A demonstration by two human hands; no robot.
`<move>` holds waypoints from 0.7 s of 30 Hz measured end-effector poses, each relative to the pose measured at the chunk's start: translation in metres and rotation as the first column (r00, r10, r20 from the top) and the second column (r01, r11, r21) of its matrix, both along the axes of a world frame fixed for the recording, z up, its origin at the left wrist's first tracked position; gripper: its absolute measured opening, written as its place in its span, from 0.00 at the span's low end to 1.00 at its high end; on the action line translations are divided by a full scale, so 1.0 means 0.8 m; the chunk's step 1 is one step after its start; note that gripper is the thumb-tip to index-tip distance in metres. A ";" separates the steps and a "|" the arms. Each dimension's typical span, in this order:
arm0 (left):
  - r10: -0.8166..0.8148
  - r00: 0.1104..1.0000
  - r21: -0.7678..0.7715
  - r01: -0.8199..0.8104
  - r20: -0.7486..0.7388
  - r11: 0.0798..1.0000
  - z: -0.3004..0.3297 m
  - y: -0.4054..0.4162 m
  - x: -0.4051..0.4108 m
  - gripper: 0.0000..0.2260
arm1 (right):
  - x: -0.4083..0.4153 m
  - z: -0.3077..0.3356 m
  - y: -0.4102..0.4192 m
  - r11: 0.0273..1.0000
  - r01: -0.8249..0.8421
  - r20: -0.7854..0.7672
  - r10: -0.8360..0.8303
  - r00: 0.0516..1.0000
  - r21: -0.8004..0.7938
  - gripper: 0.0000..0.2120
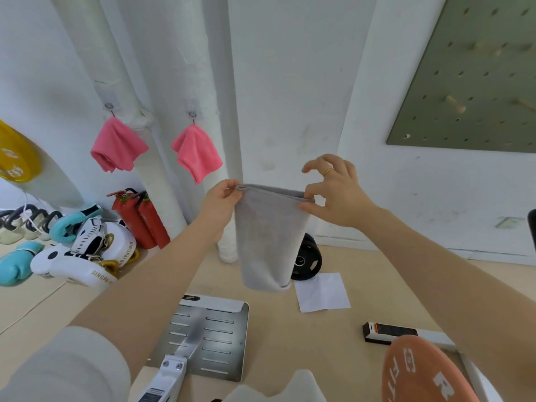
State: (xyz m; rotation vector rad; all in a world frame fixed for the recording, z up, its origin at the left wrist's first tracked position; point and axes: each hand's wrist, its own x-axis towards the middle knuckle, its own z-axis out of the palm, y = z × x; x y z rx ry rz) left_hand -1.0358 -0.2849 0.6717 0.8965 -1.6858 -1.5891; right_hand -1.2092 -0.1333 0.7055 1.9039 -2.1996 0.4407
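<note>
A grey towel (268,239) hangs folded in the air in front of a white wall, its top edge stretched level between both hands. My left hand (220,204) pinches the towel's top left corner. My right hand (336,190) pinches the top right corner between thumb and forefinger, with the other fingers lifted; a gold ring sits on one finger. The towel's lower end hangs free above the floor.
Two pink cloths (117,146) (197,153) hang on wall hooks at the left. Red fire extinguishers (142,220), boxing gloves (87,253) and kettlebells line the floor left. Below lie a metal footplate (208,338), white paper (322,291), a black weight plate (307,261) and an orange plate (423,372).
</note>
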 end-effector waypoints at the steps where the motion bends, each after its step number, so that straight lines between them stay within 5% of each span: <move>1: 0.009 1.000 -0.013 -0.009 0.020 1.000 -0.004 0.000 -0.001 0.06 | -0.003 0.001 0.000 1.000 -0.017 -0.050 0.018 0.999 0.006 0.19; 5: 0.041 0.997 -0.039 -0.038 0.059 0.998 -0.008 0.003 -0.016 0.07 | -0.011 0.011 -0.005 0.999 0.045 -0.099 -0.048 0.994 -0.026 0.20; 9: 0.092 0.994 -0.023 -0.091 0.065 0.996 0.000 0.004 -0.033 0.07 | -0.010 0.014 -0.010 0.988 0.142 0.340 -0.117 0.933 -0.052 0.10; 11: 0.083 0.996 0.048 -0.084 0.014 0.995 0.005 0.007 -0.034 0.10 | -0.007 0.016 -0.010 0.979 0.191 0.613 -0.108 0.783 -0.072 0.10; 14: -0.038 0.986 0.211 0.073 -0.165 0.975 0.021 0.016 -0.028 0.08 | -0.002 0.021 -0.005 0.965 0.202 0.909 0.070 0.411 -0.166 0.10; 17: -0.121 0.959 0.202 0.175 -0.255 0.964 0.042 0.024 -0.021 0.10 | -0.001 0.026 -0.002 0.932 0.247 0.964 0.257 0.061 -0.264 0.19; 21: -0.116 0.932 0.264 0.215 -0.343 0.940 0.065 0.029 -0.022 0.11 | -0.007 0.019 -0.001 0.944 0.209 0.938 0.295 -0.183 -0.256 0.31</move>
